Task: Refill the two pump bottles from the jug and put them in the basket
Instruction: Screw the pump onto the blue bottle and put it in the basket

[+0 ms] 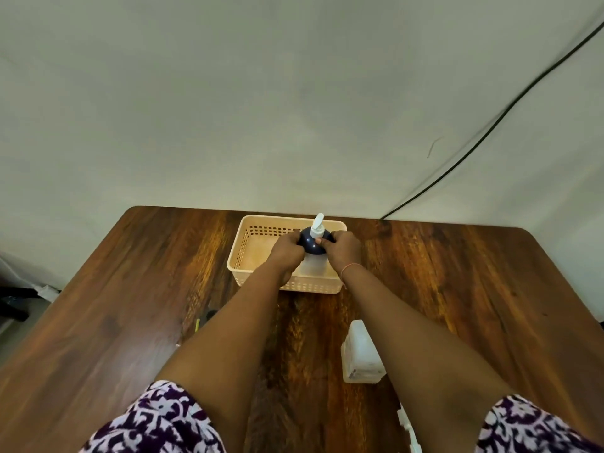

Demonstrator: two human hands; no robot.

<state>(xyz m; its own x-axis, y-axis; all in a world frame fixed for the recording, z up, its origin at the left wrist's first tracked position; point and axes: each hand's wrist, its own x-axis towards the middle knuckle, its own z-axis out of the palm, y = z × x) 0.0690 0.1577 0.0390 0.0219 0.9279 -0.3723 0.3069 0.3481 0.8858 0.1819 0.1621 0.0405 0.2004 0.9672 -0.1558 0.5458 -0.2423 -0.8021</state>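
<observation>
Gripping the pump bottle (314,245) from both sides, your left hand (287,253) and right hand (343,250) hold it upright, apparently inside the basket (242,250).

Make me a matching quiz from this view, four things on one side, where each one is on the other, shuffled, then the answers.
Things:
1. pump bottle
2. basket
3. jug
4. black cable

Places:
A. running across the wall, upper right
B. held between both hands over the basket
C. at the table's far edge
D. on the table by the right forearm

Pairs: 1-B, 2-C, 3-D, 4-A
</observation>
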